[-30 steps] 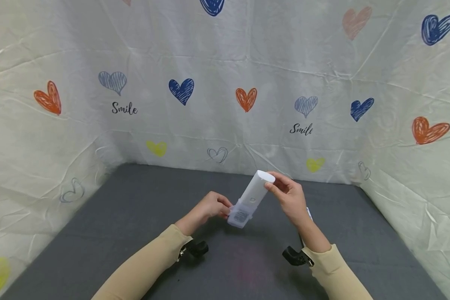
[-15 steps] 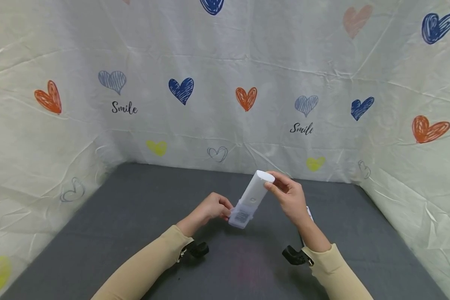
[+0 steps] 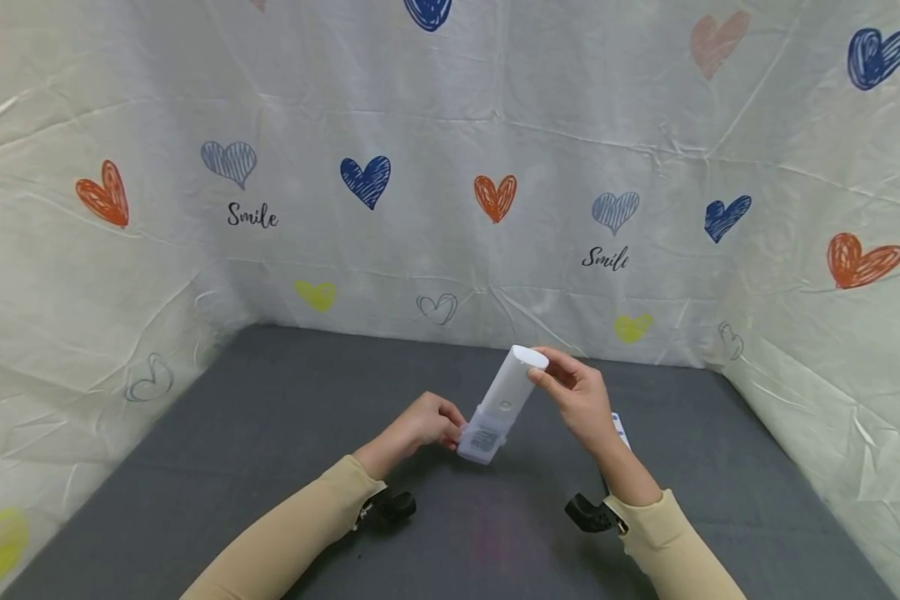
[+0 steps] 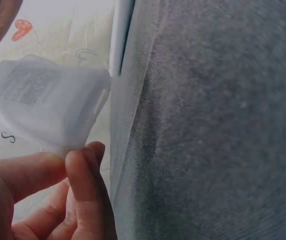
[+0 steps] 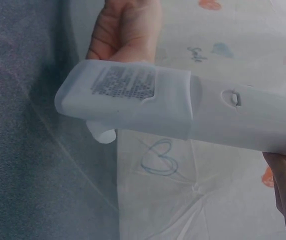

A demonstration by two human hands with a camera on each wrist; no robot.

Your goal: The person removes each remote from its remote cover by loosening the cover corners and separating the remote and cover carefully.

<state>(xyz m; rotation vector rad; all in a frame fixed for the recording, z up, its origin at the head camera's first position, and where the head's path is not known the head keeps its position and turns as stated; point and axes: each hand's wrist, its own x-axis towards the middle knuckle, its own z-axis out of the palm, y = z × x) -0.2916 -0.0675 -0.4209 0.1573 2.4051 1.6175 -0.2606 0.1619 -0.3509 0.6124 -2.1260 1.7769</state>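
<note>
White device partly inside cloudy sleeve, small print illegible

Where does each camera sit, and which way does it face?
Head: worn on the head, facing forward and down at the table and hung cloth; left hand, right hand and both sleeves show.
Left wrist: worn there, facing the left fingers pinching at the translucent holder; part of the right hand shows at top left.
Right wrist: worn there, facing the white device in the holder; right fingers show at lower right, left hand at top.
Shared: both wrist views show the holder, its print and both hands.
</note>
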